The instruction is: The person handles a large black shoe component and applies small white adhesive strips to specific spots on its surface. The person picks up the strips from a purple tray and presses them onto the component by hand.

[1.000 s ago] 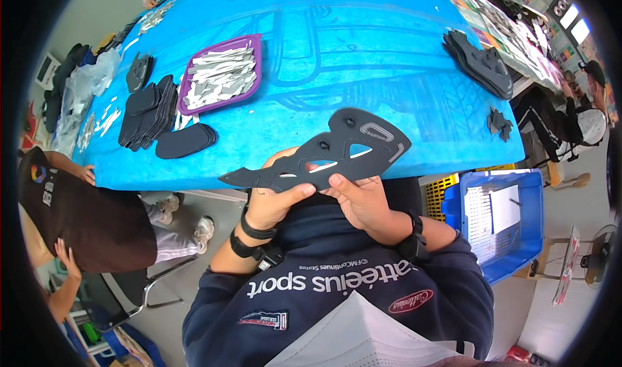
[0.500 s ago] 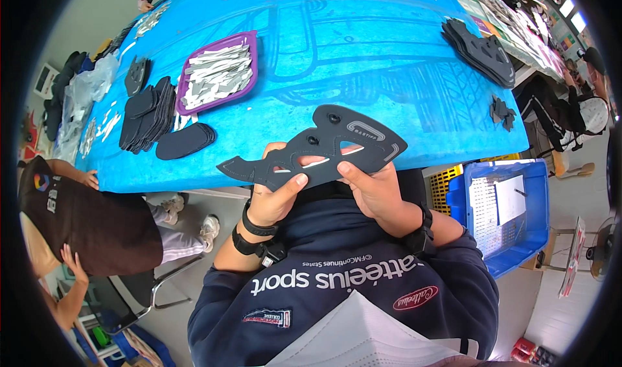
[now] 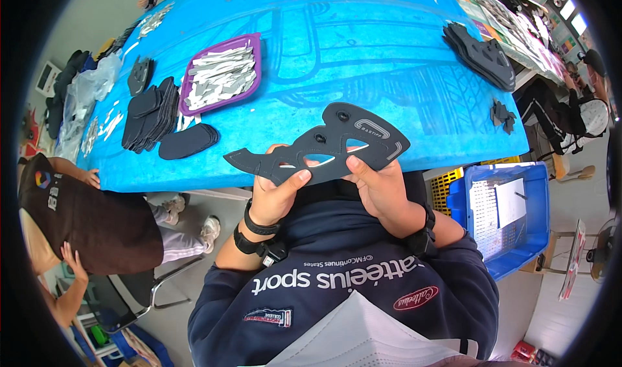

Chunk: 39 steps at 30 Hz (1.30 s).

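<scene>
Between both hands I hold a flat dark grey shoe upper piece [image 3: 338,150], with curved edges, stitched lines, two black eyelet-like rounds and several cut-out openings. It is raised in front of my body, over the near table edge. My left hand [image 3: 277,197] pinches its lower left edge, thumb on top and fingers behind. Farther right, my right hand [image 3: 381,189] grips the same lower edge, its thumb beside an opening. The fingers under the piece are mostly hidden. Blue shows through the two larger openings.
On the blue table [image 3: 376,43] are a purple tray [image 3: 258,69] of white and grey strips, dark pad stacks [image 3: 150,117], a stack of similar uppers [image 3: 481,57] and dark scraps [image 3: 502,115]. A blue crate [image 3: 545,201] stands right; a person [image 3: 97,214] is at left.
The shoe upper piece has shifted slightly right in both hands and tilted a little, so blue now shows through its openings. My grip looks the same.
</scene>
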{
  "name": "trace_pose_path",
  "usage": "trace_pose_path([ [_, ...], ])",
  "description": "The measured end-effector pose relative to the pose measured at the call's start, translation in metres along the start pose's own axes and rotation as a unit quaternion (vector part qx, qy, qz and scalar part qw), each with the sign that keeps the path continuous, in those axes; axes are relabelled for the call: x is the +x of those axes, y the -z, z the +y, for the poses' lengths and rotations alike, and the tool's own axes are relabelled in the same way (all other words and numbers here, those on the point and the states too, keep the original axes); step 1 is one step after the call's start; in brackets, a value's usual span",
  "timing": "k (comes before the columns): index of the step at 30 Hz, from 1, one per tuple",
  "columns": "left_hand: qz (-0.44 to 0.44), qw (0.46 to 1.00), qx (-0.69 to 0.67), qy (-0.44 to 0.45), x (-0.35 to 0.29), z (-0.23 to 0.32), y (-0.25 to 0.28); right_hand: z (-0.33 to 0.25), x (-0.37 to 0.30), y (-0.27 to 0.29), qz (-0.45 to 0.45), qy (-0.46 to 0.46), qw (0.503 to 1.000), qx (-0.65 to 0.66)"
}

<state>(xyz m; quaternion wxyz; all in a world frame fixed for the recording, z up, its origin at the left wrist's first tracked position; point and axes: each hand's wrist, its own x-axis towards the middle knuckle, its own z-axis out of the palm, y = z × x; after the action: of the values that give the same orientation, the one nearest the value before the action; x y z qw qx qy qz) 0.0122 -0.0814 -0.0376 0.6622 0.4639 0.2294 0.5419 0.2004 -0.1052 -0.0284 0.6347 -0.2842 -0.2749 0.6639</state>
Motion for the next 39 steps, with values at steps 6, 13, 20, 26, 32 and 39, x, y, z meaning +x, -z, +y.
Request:
trace_pose_path([
  [6,0.081,0.996,-0.027,-0.025,0.004,-0.002,-0.005,-0.001,0.005,0.002,0.018,0.009,1.0,0.0],
  [13,0.094,0.994,-0.052,-0.028,0.0,0.004,-0.003,-0.013,0.008,0.009,-0.005,0.033,0.999,0.002],
  [20,0.073,0.996,0.002,-0.059,0.001,0.012,0.001,-0.02,0.013,0.021,-0.007,0.098,0.995,-0.008],
  [26,0.038,0.994,0.081,-0.055,-0.001,0.027,0.005,-0.054,0.016,0.032,-0.033,0.268,0.963,-0.002],
  [32,0.159,0.977,0.059,-0.128,-0.003,0.052,0.025,-0.087,0.012,0.041,0.158,0.339,0.925,-0.071],
  [39,0.018,0.995,0.078,-0.063,-0.011,0.028,0.01,-0.031,-0.006,0.028,-0.157,0.086,0.97,-0.167],
])
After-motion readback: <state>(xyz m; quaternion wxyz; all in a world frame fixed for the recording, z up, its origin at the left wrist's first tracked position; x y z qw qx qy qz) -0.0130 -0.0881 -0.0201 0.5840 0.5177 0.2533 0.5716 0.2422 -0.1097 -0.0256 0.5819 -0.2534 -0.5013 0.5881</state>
